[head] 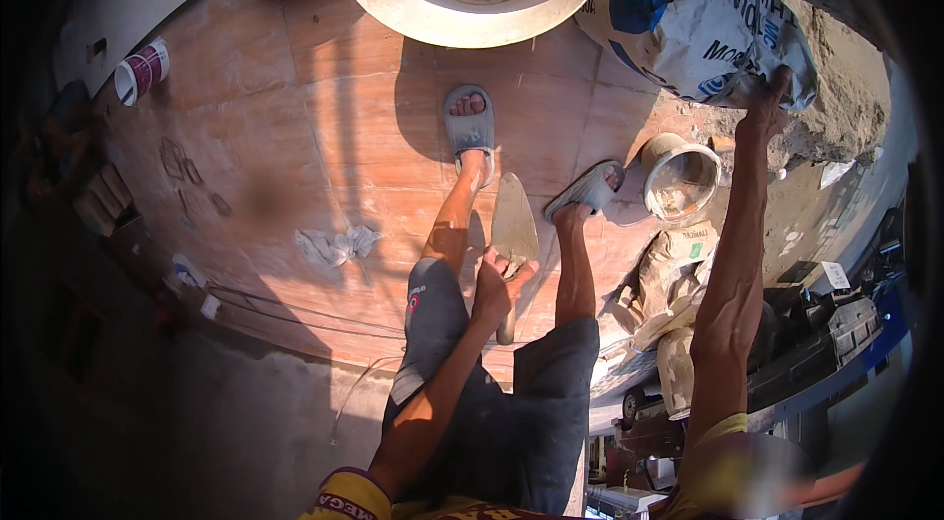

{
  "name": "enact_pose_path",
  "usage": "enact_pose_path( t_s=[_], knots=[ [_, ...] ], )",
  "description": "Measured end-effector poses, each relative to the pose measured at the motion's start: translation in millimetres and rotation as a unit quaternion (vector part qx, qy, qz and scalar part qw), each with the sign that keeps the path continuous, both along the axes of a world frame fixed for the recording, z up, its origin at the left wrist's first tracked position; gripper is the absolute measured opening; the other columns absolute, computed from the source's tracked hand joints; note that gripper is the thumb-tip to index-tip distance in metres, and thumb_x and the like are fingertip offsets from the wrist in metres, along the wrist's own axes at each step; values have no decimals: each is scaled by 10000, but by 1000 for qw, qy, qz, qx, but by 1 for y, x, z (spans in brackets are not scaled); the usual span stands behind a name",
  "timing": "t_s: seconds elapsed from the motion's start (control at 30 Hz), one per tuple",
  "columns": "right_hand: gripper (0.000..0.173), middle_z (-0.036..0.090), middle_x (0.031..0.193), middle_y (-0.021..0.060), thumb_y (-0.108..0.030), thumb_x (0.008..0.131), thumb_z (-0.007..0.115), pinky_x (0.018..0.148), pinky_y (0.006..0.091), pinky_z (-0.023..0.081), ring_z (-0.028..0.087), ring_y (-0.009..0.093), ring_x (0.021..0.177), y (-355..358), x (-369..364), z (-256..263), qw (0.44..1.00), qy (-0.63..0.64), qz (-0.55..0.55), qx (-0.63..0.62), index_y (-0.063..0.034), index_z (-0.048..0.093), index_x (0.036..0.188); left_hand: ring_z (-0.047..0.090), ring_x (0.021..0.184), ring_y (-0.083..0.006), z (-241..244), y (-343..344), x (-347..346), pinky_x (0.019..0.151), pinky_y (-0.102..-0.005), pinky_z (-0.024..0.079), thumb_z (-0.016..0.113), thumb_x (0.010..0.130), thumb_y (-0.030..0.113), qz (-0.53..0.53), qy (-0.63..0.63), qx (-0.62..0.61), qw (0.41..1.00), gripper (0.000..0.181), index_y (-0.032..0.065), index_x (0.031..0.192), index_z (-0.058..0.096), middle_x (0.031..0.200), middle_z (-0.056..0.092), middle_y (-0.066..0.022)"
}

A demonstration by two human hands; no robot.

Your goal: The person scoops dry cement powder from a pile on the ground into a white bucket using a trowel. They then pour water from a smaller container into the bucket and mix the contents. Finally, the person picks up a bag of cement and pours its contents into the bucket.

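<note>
My left hand (495, 293) is closed around a pointed masonry trowel (515, 221). Its blade points away from me, and the wooden handle end shows below the hand. At the upper right, my right hand (767, 107) grips the near edge of a white and blue paper mortar bag (686, 41); some of its fingers are hidden. The bag lies on its side with printed writing on it. Its left end is by the rim of a large round basin (472, 26), which has a dried grey residue on its bottom.
A mortar-stained bucket (682, 181) stands near my right sandal (586, 190). Crumpled paper sacks (675, 262) lie below it, and a heap of sand (848, 78) lies beyond the mortar bag. Leftward are a crumpled white rag (339, 246), a tipped small tub (141, 72) and cables (295, 310).
</note>
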State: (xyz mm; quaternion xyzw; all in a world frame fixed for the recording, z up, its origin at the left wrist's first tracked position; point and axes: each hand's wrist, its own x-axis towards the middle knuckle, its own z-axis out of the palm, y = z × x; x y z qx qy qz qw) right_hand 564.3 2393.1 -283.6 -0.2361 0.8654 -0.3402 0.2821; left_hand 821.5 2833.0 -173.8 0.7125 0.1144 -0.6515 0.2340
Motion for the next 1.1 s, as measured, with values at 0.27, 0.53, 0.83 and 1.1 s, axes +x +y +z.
enact_pose_path(
  t_s=[0.27, 0.53, 0.83, 1.1],
  knots=[
    [889, 581, 1468, 61, -702, 881, 703, 1075, 390, 450, 593, 251, 1273, 5, 5, -7, 989, -98, 42, -98, -75, 566, 1496, 562, 667, -82, 0, -10, 40, 546, -254, 480, 807, 927, 231, 1, 20, -6, 1000, 478, 11, 1210, 490, 990, 697, -77],
    [772, 504, 1556, 146, -251, 970, 691, 1095, 454, 470, 559, 297, 1354, 12, -64, -16, 974, 43, 210, -79, -95, 302, 1619, 669, 783, -215, -175, -20, 162, 653, -335, 572, 754, 957, 221, -38, -243, -46, 968, 484, -14, 1251, 450, 991, 654, -145],
    [924, 422, 1576, 173, 85, 860, 716, 1079, 443, 518, 521, 350, 1376, -11, -84, -29, 940, 54, 333, -52, -110, 231, 1622, 695, 1073, -403, -360, 3, 266, 982, -485, 521, 754, 931, 176, -193, -438, 74, 875, 644, -27, 1411, 376, 1175, 690, -250],
    [855, 380, 1608, 182, -362, 972, 715, 1120, 493, 460, 436, 368, 1451, 1, -39, -9, 968, -41, 241, -47, -149, 234, 1646, 683, 1115, -416, -357, 15, 262, 1019, -481, 507, 651, 902, 42, -230, -478, 67, 845, 560, -65, 1396, 411, 1162, 695, -283]
  ],
)
